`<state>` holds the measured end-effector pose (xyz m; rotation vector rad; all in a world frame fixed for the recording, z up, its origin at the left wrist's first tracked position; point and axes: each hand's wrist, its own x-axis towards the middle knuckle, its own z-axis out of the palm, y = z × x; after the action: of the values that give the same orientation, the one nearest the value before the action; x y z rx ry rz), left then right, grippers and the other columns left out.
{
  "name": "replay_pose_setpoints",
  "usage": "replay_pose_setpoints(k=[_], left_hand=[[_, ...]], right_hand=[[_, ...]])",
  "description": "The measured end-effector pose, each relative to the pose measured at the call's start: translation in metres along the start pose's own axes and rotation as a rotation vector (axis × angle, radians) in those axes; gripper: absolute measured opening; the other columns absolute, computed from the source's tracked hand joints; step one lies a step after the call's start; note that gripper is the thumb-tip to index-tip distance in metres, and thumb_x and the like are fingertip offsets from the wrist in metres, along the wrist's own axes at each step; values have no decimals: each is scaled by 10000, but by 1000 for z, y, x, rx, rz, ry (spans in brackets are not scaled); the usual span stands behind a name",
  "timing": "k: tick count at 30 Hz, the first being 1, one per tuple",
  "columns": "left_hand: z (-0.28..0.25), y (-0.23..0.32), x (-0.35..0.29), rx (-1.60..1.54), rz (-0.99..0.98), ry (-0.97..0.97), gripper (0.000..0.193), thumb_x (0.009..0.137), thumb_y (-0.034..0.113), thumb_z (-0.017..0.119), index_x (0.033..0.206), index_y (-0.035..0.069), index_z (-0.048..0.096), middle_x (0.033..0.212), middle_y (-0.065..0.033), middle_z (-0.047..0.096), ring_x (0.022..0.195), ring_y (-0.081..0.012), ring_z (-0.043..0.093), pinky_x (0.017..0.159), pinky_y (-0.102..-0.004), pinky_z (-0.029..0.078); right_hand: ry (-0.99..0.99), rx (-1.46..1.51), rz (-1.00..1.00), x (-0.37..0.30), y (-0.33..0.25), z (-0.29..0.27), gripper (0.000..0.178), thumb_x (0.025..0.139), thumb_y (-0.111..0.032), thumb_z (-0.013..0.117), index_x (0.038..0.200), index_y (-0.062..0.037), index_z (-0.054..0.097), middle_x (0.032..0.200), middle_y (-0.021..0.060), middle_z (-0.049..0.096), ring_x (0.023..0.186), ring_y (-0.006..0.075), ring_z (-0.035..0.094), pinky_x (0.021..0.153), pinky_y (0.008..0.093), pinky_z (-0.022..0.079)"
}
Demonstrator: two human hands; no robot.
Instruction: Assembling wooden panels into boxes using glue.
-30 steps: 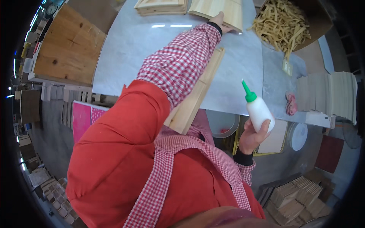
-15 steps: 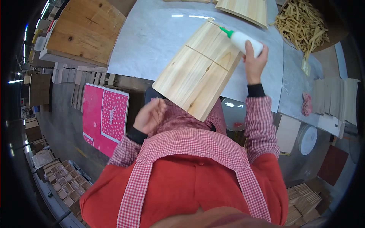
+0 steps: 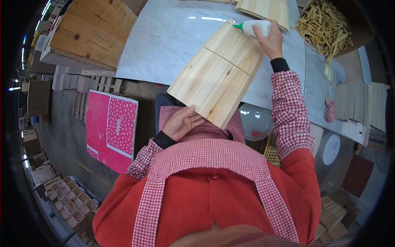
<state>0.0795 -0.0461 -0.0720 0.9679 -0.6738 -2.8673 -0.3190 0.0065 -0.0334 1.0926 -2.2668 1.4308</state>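
Note:
A pale wooden board (image 3: 218,74) with two cut grooves lies slantwise, its far part on the table and its near end over my lap. My right hand (image 3: 270,40) is closed round a white squeeze bottle (image 3: 256,28) with a green nozzle. The bottle lies nearly level, its nozzle pointing left over the board's far end, close to the groove there. At the near edge, my left hand (image 3: 184,123) has its fingers stretched out and thumb apart. Its thumb tip meets the board's edge, and its fingers lie just below.
Beneath the board is a grey-white table (image 3: 152,45). More pale boards (image 3: 267,12) lie at its far side. A knotty wooden panel (image 3: 92,31) stands far left, and a bin of wood strips (image 3: 325,29) far right. A pink box (image 3: 111,127) is at left, a round stool (image 3: 255,121) below the table.
My right hand has moved away from me with the bottle, tipping it level. My left hand has come right and up to the board's near edge, its fingers straightening.

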Motion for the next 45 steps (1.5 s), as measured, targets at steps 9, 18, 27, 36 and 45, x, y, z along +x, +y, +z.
replay_pose_setpoints(k=[9, 18, 27, 36, 45], left_hand=[[17, 1, 21, -55, -33, -20, 458, 969, 217, 506, 1346, 0, 362, 1302, -156, 503, 1180, -251, 527, 1012, -380, 439], [24, 1, 37, -143, 3, -84, 458, 946, 163, 546, 1336, 15, 357, 1295, -138, 508, 1184, -222, 526, 1024, -376, 439], [24, -8, 36, -151, 26, -87, 454, 930, 129, 566, 1324, 19, 371, 1288, -136, 510, 1176, -233, 532, 1027, -384, 436], [25, -13, 38, -144, 46, -61, 474, 914, 103, 583, 1324, 13, 364, 1288, -138, 504, 1180, -238, 526, 1023, -404, 440], [32, -5, 30, -170, 89, -60, 486, 920, 107, 569, 1336, 11, 336, 1292, -147, 489, 1197, -246, 510, 1028, -408, 435]], right_hand=[[-67, 306, 355, -26, -6, -46, 414, 814, -317, 719, 1039, -13, 550, 830, 83, 635, 602, 138, 600, 507, 252, 479], [-103, 332, 231, -85, -58, 4, 468, 762, -312, 760, 1043, -8, 541, 872, 133, 649, 739, 210, 641, 650, 330, 523], [-132, 178, 9, -81, -68, -5, 433, 750, -268, 753, 1037, -18, 549, 880, 169, 653, 788, 286, 659, 697, 351, 520], [-123, 25, -43, -108, -57, -95, 380, 752, -199, 751, 1028, -20, 561, 828, 152, 654, 730, 263, 660, 654, 335, 522], [-28, 151, 266, -129, -50, -141, 355, 795, -211, 734, 1038, -21, 558, 803, 78, 623, 606, 137, 578, 538, 270, 477]])
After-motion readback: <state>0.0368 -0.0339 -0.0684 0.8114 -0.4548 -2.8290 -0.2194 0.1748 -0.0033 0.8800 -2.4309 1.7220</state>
